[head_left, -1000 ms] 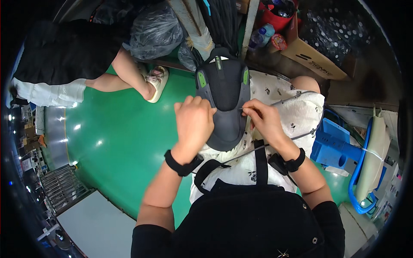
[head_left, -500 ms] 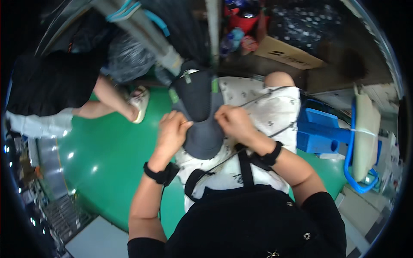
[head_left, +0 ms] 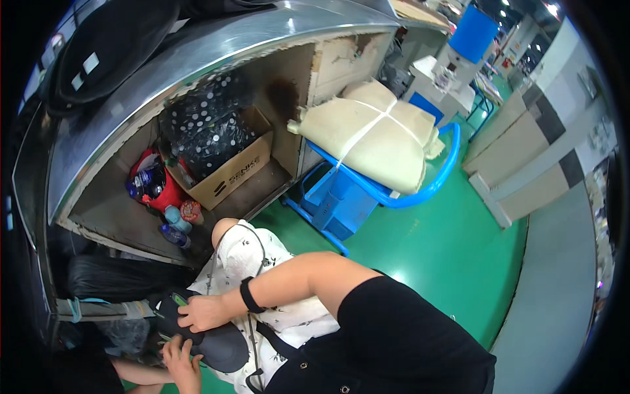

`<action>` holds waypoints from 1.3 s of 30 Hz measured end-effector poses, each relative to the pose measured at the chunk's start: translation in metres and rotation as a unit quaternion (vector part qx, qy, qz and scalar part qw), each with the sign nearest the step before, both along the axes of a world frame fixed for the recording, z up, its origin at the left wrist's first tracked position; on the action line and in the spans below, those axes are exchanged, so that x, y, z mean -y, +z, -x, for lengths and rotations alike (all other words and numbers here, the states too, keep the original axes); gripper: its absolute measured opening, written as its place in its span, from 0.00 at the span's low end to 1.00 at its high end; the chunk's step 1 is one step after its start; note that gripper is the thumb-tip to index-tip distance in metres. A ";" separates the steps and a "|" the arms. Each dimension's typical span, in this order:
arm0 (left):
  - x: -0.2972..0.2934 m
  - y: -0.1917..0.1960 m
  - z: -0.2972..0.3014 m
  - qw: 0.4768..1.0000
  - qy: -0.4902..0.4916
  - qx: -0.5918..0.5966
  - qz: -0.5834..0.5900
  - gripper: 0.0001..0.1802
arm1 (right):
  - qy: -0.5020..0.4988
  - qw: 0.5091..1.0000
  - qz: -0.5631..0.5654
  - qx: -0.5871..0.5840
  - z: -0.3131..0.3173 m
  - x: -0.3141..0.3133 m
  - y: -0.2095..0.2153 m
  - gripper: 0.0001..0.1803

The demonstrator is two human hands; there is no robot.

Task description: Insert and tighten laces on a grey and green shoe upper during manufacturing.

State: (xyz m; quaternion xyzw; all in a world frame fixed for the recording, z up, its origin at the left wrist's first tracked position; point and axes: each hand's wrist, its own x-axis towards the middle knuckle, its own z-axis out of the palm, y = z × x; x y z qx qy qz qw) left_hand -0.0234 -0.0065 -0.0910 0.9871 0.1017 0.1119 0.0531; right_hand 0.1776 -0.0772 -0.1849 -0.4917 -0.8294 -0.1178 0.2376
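Note:
A dark grey and black padded fabric piece [head_left: 223, 347], rounded at one end and with green tabs, lies across my lap at the lower left. My right hand [head_left: 205, 312] is closed on its upper side, the fingers curled beside a green tab. At the opposite edge, my left hand [head_left: 181, 360] grips the same piece, fingers bent over it and slightly apart. What lies under the fingertips is hidden. Beneath the piece is the white patterned cloth [head_left: 289, 305] over my legs.
A metal-edged bench [head_left: 262, 39] stands ahead, with a cardboard box [head_left: 243, 174] of dark dotted plastic and a red bag [head_left: 172, 192] on its lower shelf. Further right, a blue cart [head_left: 338, 213] carries a strapped cream bundle [head_left: 371, 131]. Another person's leg [head_left: 138, 372] shows at lower left.
My view has swung right, so the fabric piece and hands now appear at lower left. My right hand has moved up the piece, near a green tab.

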 end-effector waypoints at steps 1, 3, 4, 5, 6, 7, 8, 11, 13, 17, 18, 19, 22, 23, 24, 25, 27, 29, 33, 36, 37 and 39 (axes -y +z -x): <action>-0.010 -0.005 -0.004 0.997 -0.018 -0.061 0.051 0.24 | -0.018 1.000 -0.007 -0.003 -0.008 -0.002 0.006 0.10; -0.021 -0.013 -0.016 0.990 -0.071 -0.102 0.073 0.22 | 0.072 0.983 0.104 0.133 -0.023 -0.013 0.017 0.17; -0.022 -0.012 -0.017 0.989 -0.075 -0.108 0.063 0.22 | 0.065 0.985 0.094 0.128 -0.020 -0.021 0.018 0.17; -0.022 -0.011 -0.017 0.985 -0.056 -0.141 0.077 0.22 | 0.080 0.975 0.130 0.159 -0.016 -0.025 0.019 0.18; -0.026 -0.011 -0.019 0.980 -0.035 -0.172 0.091 0.22 | 0.096 0.962 0.166 0.192 -0.017 -0.029 0.026 0.18; -0.023 -0.012 -0.017 0.984 -0.010 -0.158 0.077 0.20 | 0.103 0.947 0.202 0.227 -0.014 -0.031 0.035 0.18; -0.022 -0.013 -0.014 0.985 -0.008 -0.158 0.072 0.20 | 0.103 0.948 0.196 0.227 -0.013 -0.035 0.037 0.18; -0.024 -0.029 -0.006 0.991 0.065 -0.101 0.066 0.18 | 0.064 0.949 0.256 0.172 -0.015 -0.036 0.040 0.22; -0.031 -0.036 -0.003 0.986 0.086 -0.098 0.100 0.18 | 0.076 0.955 0.228 0.176 -0.015 -0.027 0.042 0.22; -0.031 -0.031 -0.005 0.985 0.095 -0.075 0.119 0.16 | 0.030 0.936 0.301 0.181 -0.009 -0.044 0.038 0.23; -0.033 -0.032 0.000 0.988 0.094 -0.055 0.110 0.15 | 0.004 0.921 0.347 0.179 -0.001 -0.052 0.038 0.23; -0.036 -0.034 0.001 0.986 0.103 -0.051 0.123 0.14 | -0.022 0.902 0.406 0.146 0.001 -0.060 0.039 0.24; -0.039 -0.032 0.008 0.984 0.093 -0.040 0.148 0.11 | -0.009 0.883 0.451 0.128 0.007 -0.069 0.045 0.24; -0.040 -0.033 0.006 0.983 0.108 -0.026 0.149 0.11 | 0.005 0.878 0.458 0.140 0.006 -0.067 0.046 0.23; -0.042 -0.033 0.003 0.973 0.103 -0.027 0.204 0.09 | 0.002 0.883 0.449 0.139 0.003 -0.064 0.043 0.22; -0.044 -0.033 -0.001 0.961 0.093 -0.027 0.258 0.08 | -0.002 0.885 0.451 0.118 -0.005 -0.059 0.044 0.21; -0.041 -0.035 -0.005 0.956 0.108 0.002 0.274 0.07 | -0.020 0.906 0.416 0.071 -0.016 -0.045 0.036 0.20; -0.041 -0.043 -0.004 0.948 0.113 0.021 0.296 0.06 | -0.044 0.912 0.407 0.032 -0.015 -0.035 0.036 0.22; -0.033 -0.034 0.002 0.986 0.102 -0.068 0.114 0.06 | -0.076 0.911 0.395 0.098 0.003 -0.039 0.029 0.22; -0.036 -0.033 0.012 0.966 0.120 -0.042 0.225 0.05 | -0.070 0.885 0.454 0.078 0.011 -0.047 0.031 0.19; -0.037 -0.038 0.020 0.952 0.121 -0.001 0.281 0.03 | -0.075 0.889 0.450 0.039 0.015 -0.045 0.033 0.16; -0.046 -0.048 0.024 0.925 0.113 0.047 0.358 0.02 | 0.030 0.857 0.512 -0.037 0.003 -0.061 0.034 0.17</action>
